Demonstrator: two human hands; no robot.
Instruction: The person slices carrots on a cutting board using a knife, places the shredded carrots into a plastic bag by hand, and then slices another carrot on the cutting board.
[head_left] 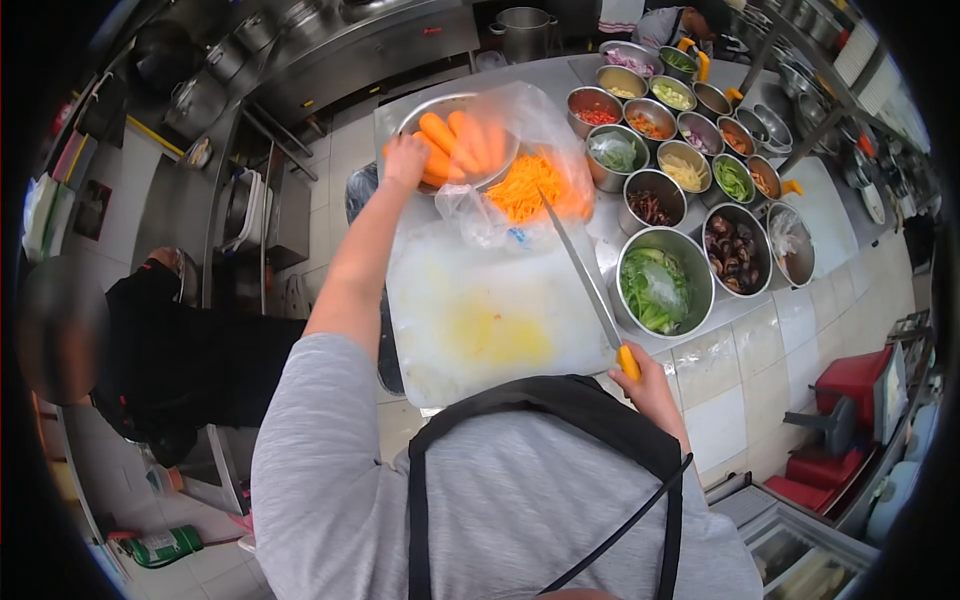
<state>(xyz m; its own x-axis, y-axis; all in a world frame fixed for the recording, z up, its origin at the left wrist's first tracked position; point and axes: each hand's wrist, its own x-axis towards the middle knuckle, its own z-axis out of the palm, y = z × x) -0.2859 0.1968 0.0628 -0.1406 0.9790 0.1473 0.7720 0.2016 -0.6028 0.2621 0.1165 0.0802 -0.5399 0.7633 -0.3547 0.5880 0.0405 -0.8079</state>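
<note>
My left hand [405, 160] reaches over the left side of a metal bowl [408, 121] of whole peeled carrots [470, 142]. Its fingers are curled over a carrot [436, 166], with their tips partly hidden. In my right hand [648, 384] is the yellow handle of a long kitchen knife [582, 265], its blade slanting away over the board's right edge. The tip lies by a heap of shredded carrot [527, 188] on a clear plastic bag [470, 216]. Yellow stains mark the white cutting board [430, 290] in front of me.
Several metal pots of cut vegetables crowd the right, among them leafy greens [655, 290], dark mushrooms [732, 250] and dried chillies [650, 206]. A person in black [200, 340] stands at left, another person [672, 25] at the far end. Red stools [830, 430] stand lower right.
</note>
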